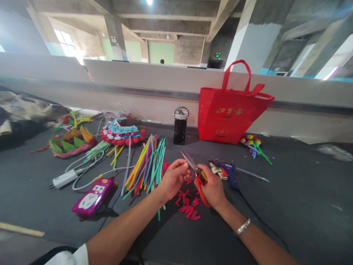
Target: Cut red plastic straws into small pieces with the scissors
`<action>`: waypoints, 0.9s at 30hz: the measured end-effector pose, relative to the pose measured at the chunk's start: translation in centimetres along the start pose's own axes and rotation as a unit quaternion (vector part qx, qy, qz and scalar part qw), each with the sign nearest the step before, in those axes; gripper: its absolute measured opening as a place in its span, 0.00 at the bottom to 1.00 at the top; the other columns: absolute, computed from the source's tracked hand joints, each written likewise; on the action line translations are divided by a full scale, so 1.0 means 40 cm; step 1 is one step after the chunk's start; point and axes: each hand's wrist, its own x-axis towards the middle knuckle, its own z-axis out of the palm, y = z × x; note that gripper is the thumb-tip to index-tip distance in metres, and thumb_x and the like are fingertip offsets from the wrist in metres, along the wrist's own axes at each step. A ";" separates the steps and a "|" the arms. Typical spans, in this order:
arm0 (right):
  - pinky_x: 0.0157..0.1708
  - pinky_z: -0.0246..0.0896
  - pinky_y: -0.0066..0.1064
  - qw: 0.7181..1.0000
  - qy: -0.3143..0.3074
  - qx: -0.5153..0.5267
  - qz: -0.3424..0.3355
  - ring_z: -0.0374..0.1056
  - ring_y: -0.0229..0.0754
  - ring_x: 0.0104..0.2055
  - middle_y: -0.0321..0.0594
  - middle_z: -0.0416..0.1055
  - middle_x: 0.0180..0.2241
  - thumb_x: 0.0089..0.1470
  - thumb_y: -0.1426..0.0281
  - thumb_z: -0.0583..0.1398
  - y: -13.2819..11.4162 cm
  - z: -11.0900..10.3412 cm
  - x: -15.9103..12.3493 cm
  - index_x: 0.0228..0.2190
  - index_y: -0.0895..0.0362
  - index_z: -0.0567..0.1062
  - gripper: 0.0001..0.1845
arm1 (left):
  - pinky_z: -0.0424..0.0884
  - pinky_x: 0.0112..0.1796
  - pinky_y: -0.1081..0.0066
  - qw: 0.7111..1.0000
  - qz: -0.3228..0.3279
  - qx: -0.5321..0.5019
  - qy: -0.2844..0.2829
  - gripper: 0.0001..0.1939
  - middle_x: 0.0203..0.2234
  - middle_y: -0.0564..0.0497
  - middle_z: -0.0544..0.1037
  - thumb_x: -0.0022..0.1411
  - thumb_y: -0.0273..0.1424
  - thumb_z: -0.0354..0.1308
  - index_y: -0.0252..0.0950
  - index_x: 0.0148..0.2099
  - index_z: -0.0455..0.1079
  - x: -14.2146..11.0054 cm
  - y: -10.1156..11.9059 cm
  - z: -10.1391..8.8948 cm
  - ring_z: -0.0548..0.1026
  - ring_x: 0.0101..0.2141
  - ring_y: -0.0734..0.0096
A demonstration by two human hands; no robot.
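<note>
My right hand grips red-handled scissors, blades apart and pointing up-left. My left hand sits just left of the blades with its fingertips pinched near them; what it pinches is too small to make out. Below both hands lies a scatter of short red cut pieces on the dark table. A fan of colourful thin sticks lies to the left of my left hand.
A red tote bag and a dark bottle stand at the back. A blue glue gun lies right of my hands. A purple power strip, a white adapter with cables and flower crafts lie left.
</note>
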 end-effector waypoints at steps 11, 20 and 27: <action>0.42 0.65 0.36 1.000 -0.007 -0.012 -0.005 0.70 0.45 0.40 0.40 0.73 0.41 0.44 0.77 0.58 0.001 0.000 -0.001 0.46 0.51 0.68 0.25 | 0.66 0.31 0.76 1.000 0.010 -0.006 0.002 0.09 0.23 0.54 0.72 0.52 0.28 0.66 0.34 0.35 0.69 0.004 -0.006 -0.009 0.70 0.25 0.79; 0.37 0.65 0.33 1.000 -0.025 -0.017 0.005 0.71 0.44 0.36 0.38 0.74 0.37 0.45 0.77 0.57 0.001 0.002 -0.002 0.47 0.51 0.68 0.25 | 0.64 0.31 0.75 1.000 0.008 0.003 -0.011 0.06 0.23 0.54 0.72 0.56 0.27 0.63 0.34 0.35 0.69 0.002 -0.006 -0.013 0.70 0.25 0.78; 0.32 0.63 0.29 1.000 -0.019 0.005 0.014 0.71 0.41 0.30 0.34 0.75 0.33 0.46 0.77 0.57 -0.006 0.002 -0.004 0.45 0.51 0.70 0.22 | 0.64 0.30 0.75 1.000 0.001 0.009 -0.006 0.06 0.22 0.55 0.71 0.55 0.28 0.64 0.34 0.35 0.69 -0.001 -0.002 -0.008 0.69 0.24 0.78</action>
